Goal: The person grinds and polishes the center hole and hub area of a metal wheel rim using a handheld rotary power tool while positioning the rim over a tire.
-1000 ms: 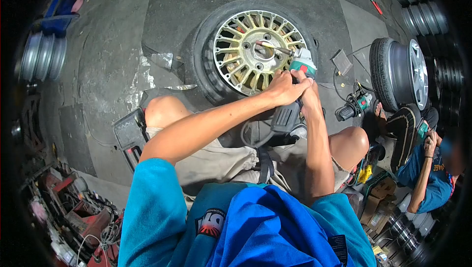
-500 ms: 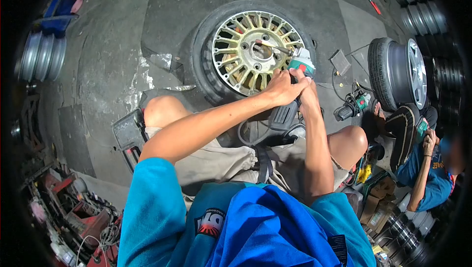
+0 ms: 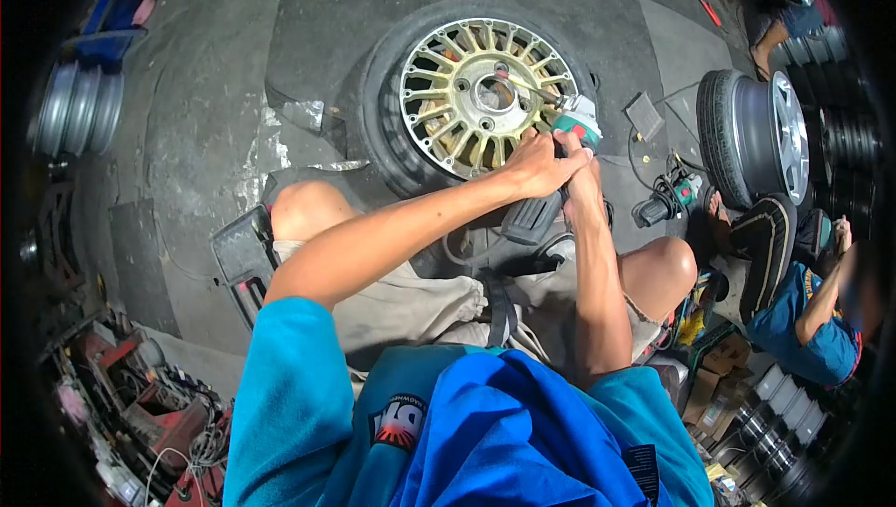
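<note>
A teal and grey power grinder [image 3: 576, 124] is held in both my hands. My left hand [image 3: 539, 167] is wrapped round its body, and my right hand [image 3: 583, 180] grips it just beside, to the right. From the tool's silver head a long thin bit reaches left, its reddish tip over the hub of a yellowish multi-spoke wheel rim [image 3: 452, 141]. The rim lies flat on a black tyre [image 3: 381, 115]. Below my hands hangs the tool's dark rear part [image 3: 533, 219].
At the right, a tyre with a silver wheel [image 3: 726, 138] stands near a second grinder [image 3: 665, 201] and a seated co-worker [image 3: 793, 325]. Another person's leg [image 3: 770, 45] shows at the top right. An open case [image 3: 241, 250] lies by my knee; stacked rims [image 3: 80, 107] stand far left.
The bit's tip has shifted slightly up and right over the hub, and the tool's rear part has swung left. Another person has come in at the top right. The seated co-worker's hands have risen.
</note>
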`<state>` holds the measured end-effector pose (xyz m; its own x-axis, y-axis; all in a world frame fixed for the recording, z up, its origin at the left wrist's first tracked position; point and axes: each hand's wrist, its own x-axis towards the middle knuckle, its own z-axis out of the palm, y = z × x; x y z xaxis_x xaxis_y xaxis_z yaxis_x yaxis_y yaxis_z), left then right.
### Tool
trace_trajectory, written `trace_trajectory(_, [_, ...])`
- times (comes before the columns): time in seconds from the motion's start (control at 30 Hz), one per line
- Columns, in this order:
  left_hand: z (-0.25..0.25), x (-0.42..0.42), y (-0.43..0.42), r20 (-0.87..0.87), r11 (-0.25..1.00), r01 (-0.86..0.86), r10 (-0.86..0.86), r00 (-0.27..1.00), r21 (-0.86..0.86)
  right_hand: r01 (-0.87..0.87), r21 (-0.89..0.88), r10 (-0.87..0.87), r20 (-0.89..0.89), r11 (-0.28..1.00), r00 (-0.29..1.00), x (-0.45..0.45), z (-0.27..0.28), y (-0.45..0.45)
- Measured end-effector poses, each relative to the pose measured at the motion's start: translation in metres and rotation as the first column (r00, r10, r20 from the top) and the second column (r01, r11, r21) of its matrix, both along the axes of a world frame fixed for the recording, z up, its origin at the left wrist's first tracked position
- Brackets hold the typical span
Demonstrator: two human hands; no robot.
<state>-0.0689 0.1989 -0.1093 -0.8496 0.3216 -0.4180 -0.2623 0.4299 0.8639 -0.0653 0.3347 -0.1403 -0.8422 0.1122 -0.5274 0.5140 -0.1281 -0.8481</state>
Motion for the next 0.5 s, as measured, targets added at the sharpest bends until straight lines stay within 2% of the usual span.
trace_trajectory(0.1, [-0.002, 0.004, 0.003, -0.031, 0.998, -0.053, 0.052, 0.998, -0.016, 0.002, 0.084, -0.003, 0.007, 0.996, 1.0, -0.002, 0.004, -0.002])
trace_trajectory(0.17, [-0.004, 0.011, 0.002, -0.026, 0.991, -0.136, 0.135, 0.99, -0.01, -0.084, 0.229, 0.078, 0.031, 0.97, 0.996, -0.003, 0.008, -0.004])
trace_trajectory(0.2, [-0.005, 0.014, 0.003, -0.034, 0.987, -0.158, 0.156, 0.987, -0.037, -0.096, 0.27, 0.07, 0.105, 0.958, 0.992, -0.003, 0.01, -0.004])
trace_trajectory(0.3, [-0.002, 0.015, -0.001, -0.027, 0.992, -0.118, 0.117, 0.993, -0.039, -0.106, 0.162, 0.095, 0.073, 0.981, 0.993, 0.003, 0.018, -0.007])
trace_trajectory(0.4, [0.016, 0.011, -0.005, 0.006, 0.995, -0.084, 0.084, 0.996, -0.046, -0.033, 0.164, 0.023, 0.066, 0.986, 0.998, 0.003, 0.021, -0.011])
trace_trajectory(0.5, [0.0, 0.014, 0.001, -0.055, 0.991, -0.136, 0.135, 0.989, -0.013, -0.038, 0.216, 0.027, 0.053, 0.976, 0.998, 0.002, 0.028, -0.014])
